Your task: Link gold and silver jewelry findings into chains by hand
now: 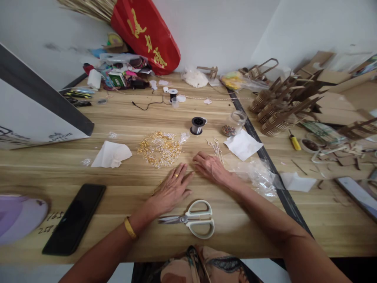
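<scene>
Wooden table (123, 118), head-camera view. I see the left hand (172, 188) lying palm down on the boards, fingers stretched out and slightly spread, gripping nothing. A gold ring (176, 175) sits on 1 finger and a gold bracelet (130, 228) circles the wrist. The right hand (210, 167) lies flat too, fingers extended toward the left, nothing in its grasp. The 2 sets of fingertips almost meet; I cannot tell whether a small piece lies under them. The pile of gold beads (160, 148) lies just beyond the left hand, near its fingertips but apart from them. A bunch of metal pins (217, 148) lies just beyond the right hand. Scissors (191, 219) with white handles lie shut on the near side of both hands, blades pointing left. A black phone (75, 218) lies at the left, well apart. Farther back stand a wire spool (197, 125) and a glass jar (235, 122), with a white sheet (243, 144) beside the jar. A crumpled tissue (112, 154) lies left of the beads, and clear plastic wrap (259, 175) lies beside the right forearm.
</scene>
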The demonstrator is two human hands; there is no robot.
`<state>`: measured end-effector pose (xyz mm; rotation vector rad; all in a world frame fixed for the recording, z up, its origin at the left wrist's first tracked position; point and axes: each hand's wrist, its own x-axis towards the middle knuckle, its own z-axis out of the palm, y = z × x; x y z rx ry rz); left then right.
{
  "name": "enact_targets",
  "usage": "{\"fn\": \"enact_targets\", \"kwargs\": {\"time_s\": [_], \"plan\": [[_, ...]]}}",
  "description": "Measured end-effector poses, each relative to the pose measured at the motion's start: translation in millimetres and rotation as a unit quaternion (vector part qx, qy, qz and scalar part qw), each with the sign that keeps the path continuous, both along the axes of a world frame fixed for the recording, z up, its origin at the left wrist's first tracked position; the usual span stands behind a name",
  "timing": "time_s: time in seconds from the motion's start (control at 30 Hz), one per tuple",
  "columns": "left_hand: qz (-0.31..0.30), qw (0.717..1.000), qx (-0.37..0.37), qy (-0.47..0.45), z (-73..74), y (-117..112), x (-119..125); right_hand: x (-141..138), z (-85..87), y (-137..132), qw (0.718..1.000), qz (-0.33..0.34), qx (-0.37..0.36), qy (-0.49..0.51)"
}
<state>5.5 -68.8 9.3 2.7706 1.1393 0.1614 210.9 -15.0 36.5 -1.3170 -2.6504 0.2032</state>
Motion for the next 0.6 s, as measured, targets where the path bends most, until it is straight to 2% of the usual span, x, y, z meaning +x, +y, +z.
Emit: {"fn": "enact_targets", "kwargs": {"time_s": [0.2,0.37,0.5,0.6], "plan": [[-0.002,1.000,0.003,-0.006,1.9,0.3,-0.5,-14.9,-17.0,-1.6,1.000,-0.003,0.017,0.007],[-0.001,1.000,-0.004,-0.023,9.7,-0.3,1.3,-18.2,-20.9,0.9,1.000,-0.015,0.021,-0.009],[0.000,0.996,-0.012,-0.085,15.3,3.4,0.0,-18.6,-22.1,2.5,0.999,-0.018,0.026,-0.013],[0.019,0.987,-0.005,-0.158,13.0,11.0,-4.3,-17.8,-24.1,3.2,1.000,-0.021,0.023,0.004]]}}
